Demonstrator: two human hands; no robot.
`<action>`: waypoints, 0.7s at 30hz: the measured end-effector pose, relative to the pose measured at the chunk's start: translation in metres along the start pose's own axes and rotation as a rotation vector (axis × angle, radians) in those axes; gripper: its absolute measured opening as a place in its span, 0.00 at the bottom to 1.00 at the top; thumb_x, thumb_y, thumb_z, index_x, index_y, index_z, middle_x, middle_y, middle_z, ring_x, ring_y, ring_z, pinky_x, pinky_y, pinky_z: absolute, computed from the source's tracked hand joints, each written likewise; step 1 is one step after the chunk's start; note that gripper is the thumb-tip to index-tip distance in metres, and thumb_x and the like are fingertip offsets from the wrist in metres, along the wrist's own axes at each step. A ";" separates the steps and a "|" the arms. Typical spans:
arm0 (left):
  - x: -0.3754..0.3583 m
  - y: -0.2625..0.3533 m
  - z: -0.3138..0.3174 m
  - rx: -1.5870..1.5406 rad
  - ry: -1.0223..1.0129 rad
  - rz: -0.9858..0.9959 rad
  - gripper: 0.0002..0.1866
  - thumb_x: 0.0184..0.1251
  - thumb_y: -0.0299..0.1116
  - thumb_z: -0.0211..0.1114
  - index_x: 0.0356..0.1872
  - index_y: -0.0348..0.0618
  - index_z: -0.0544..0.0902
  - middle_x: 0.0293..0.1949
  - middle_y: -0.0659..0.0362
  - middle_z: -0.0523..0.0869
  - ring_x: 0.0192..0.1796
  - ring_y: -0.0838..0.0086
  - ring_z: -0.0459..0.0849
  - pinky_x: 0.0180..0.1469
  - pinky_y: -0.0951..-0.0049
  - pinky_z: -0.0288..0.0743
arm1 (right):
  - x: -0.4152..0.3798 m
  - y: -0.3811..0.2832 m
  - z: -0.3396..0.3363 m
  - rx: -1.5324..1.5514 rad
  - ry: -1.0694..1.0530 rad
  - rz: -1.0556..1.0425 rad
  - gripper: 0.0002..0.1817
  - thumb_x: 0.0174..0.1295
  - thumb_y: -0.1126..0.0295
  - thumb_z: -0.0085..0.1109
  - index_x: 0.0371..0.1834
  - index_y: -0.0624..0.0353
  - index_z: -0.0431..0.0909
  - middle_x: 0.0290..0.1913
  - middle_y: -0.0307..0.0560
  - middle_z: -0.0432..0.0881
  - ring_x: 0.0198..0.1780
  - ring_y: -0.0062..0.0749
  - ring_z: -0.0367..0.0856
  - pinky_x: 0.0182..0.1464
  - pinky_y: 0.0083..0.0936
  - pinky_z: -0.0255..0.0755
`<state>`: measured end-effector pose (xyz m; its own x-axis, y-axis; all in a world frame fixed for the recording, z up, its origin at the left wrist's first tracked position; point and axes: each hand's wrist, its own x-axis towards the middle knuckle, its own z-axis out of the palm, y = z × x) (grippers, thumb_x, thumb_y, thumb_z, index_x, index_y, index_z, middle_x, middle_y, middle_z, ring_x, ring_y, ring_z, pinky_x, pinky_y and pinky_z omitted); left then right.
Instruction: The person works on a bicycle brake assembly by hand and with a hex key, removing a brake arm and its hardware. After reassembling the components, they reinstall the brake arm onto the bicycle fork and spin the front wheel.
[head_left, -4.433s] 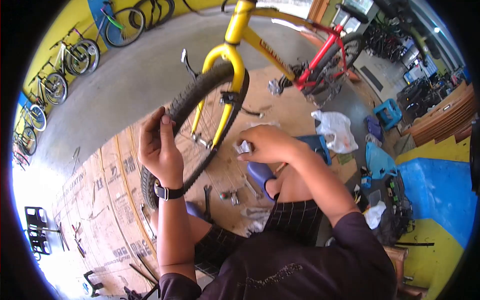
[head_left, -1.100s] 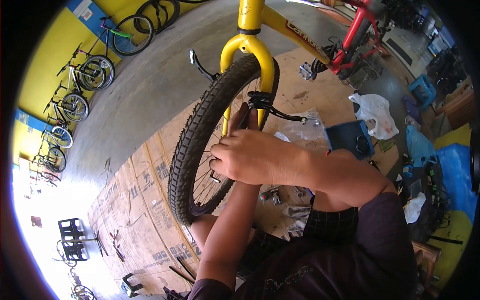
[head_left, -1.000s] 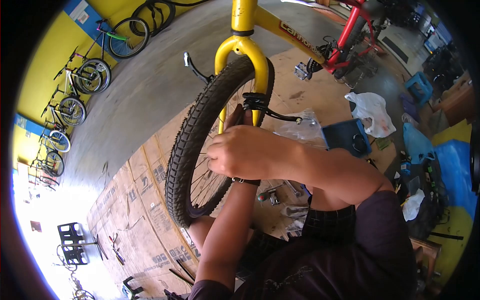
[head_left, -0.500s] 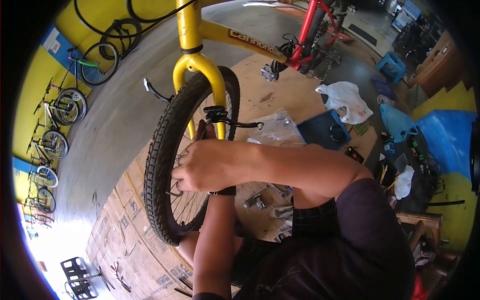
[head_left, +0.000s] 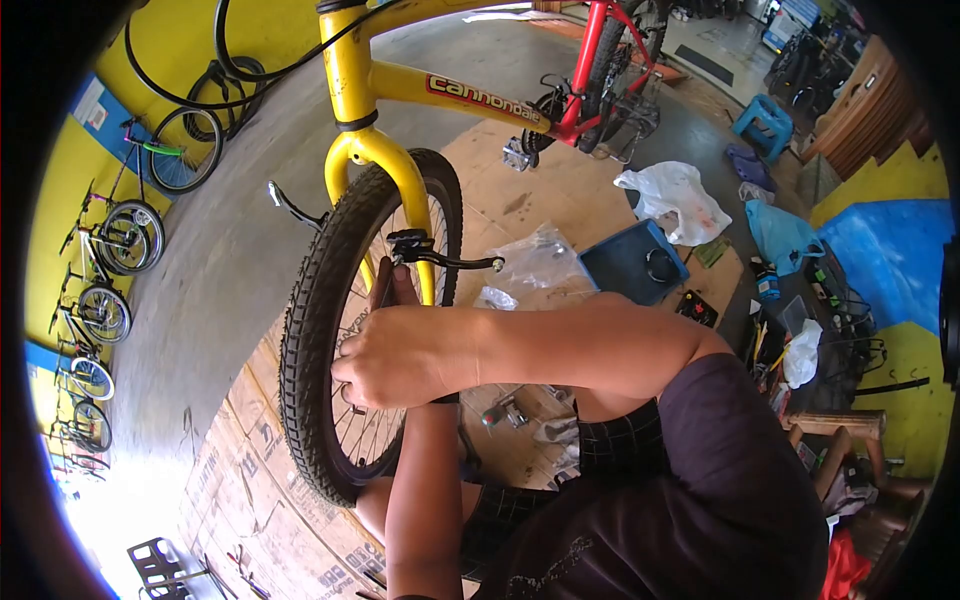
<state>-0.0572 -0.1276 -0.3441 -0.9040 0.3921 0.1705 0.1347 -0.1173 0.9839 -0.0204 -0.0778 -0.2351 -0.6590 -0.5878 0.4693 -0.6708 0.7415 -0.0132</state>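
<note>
A yellow bicycle fork (head_left: 408,185) straddles a knobbly black front tyre (head_left: 305,345). A black brake arm (head_left: 455,262) sticks out sideways from the fork. My right hand (head_left: 405,358) is in front of the spokes, its fingers curled in; what they hold is hidden. Behind and above it, the fingers of my left hand (head_left: 396,286) point up and press together just under the brake arm's mount. The rest of my left hand is covered by my right hand and wrist. On the wheel's other side, a second brake arm (head_left: 295,208) juts out.
A blue tray (head_left: 632,262), a white plastic bag (head_left: 680,203) and clear plastic (head_left: 540,262) lie on the cardboard (head_left: 270,480). Metal parts (head_left: 508,412) rest beside my knee. A blue stool (head_left: 763,125) stands at the back right; bicycles (head_left: 125,235) line the left wall.
The view has shifted, so the bicycle and things on the floor appear further left and most sit lower. Both hands keep nearly the same place beside the wheel and brake.
</note>
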 end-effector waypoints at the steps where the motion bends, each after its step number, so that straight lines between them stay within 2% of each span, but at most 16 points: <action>1: -0.001 -0.001 0.000 0.001 0.000 -0.001 0.32 0.67 0.27 0.70 0.71 0.39 0.69 0.63 0.52 0.78 0.62 0.68 0.78 0.60 0.68 0.76 | 0.000 0.001 0.001 -0.027 0.016 -0.010 0.10 0.58 0.65 0.59 0.27 0.58 0.87 0.31 0.53 0.87 0.33 0.48 0.89 0.39 0.44 0.83; 4: -0.003 -0.001 -0.002 -0.003 -0.002 -0.005 0.32 0.67 0.27 0.71 0.72 0.39 0.69 0.63 0.52 0.78 0.62 0.68 0.78 0.61 0.68 0.76 | 0.001 0.006 -0.004 0.016 -0.014 -0.027 0.10 0.58 0.67 0.59 0.26 0.58 0.87 0.31 0.51 0.87 0.31 0.48 0.89 0.36 0.44 0.83; 7: -0.004 -0.001 -0.003 -0.008 0.003 -0.009 0.33 0.67 0.27 0.71 0.72 0.39 0.69 0.63 0.52 0.78 0.63 0.68 0.78 0.61 0.68 0.76 | 0.002 0.009 0.000 -0.040 0.074 -0.099 0.08 0.57 0.67 0.60 0.28 0.59 0.86 0.30 0.50 0.87 0.30 0.48 0.89 0.35 0.46 0.83; 10: -0.005 -0.001 -0.003 -0.015 0.005 -0.009 0.33 0.67 0.27 0.71 0.72 0.39 0.68 0.63 0.52 0.78 0.63 0.68 0.78 0.61 0.68 0.76 | 0.000 -0.003 0.004 -0.023 0.109 0.028 0.07 0.57 0.68 0.61 0.30 0.60 0.85 0.27 0.50 0.86 0.31 0.50 0.89 0.37 0.46 0.82; 13: -0.005 0.000 -0.005 -0.010 0.011 -0.008 0.33 0.67 0.26 0.71 0.72 0.39 0.68 0.63 0.52 0.78 0.63 0.68 0.78 0.61 0.68 0.76 | -0.002 -0.003 0.000 0.182 0.075 -0.012 0.09 0.59 0.66 0.59 0.34 0.59 0.84 0.26 0.51 0.86 0.32 0.54 0.88 0.40 0.47 0.82; 16: -0.005 0.000 -0.005 -0.008 0.013 -0.007 0.33 0.67 0.26 0.71 0.72 0.39 0.68 0.63 0.51 0.78 0.63 0.68 0.78 0.62 0.68 0.76 | -0.003 -0.006 0.000 0.047 0.020 0.005 0.09 0.62 0.68 0.57 0.27 0.59 0.80 0.33 0.46 0.82 0.35 0.40 0.88 0.40 0.36 0.83; 19: -0.006 -0.001 -0.005 -0.008 0.016 -0.009 0.33 0.67 0.26 0.71 0.72 0.39 0.68 0.64 0.51 0.77 0.63 0.67 0.78 0.62 0.68 0.76 | 0.000 -0.004 0.002 0.020 0.012 -0.016 0.09 0.61 0.67 0.57 0.27 0.59 0.80 0.35 0.45 0.82 0.37 0.38 0.87 0.40 0.34 0.83; 21: -0.007 -0.001 -0.006 -0.006 0.017 -0.009 0.33 0.67 0.26 0.71 0.72 0.39 0.68 0.64 0.51 0.77 0.64 0.67 0.78 0.62 0.68 0.76 | 0.002 -0.004 0.010 -0.003 0.092 0.016 0.08 0.60 0.67 0.58 0.26 0.58 0.81 0.34 0.44 0.83 0.39 0.36 0.87 0.41 0.33 0.83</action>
<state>-0.0534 -0.1357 -0.3464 -0.9120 0.3776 0.1603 0.1239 -0.1188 0.9852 -0.0223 -0.0851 -0.2435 -0.6352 -0.5440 0.5482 -0.6594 0.7516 -0.0184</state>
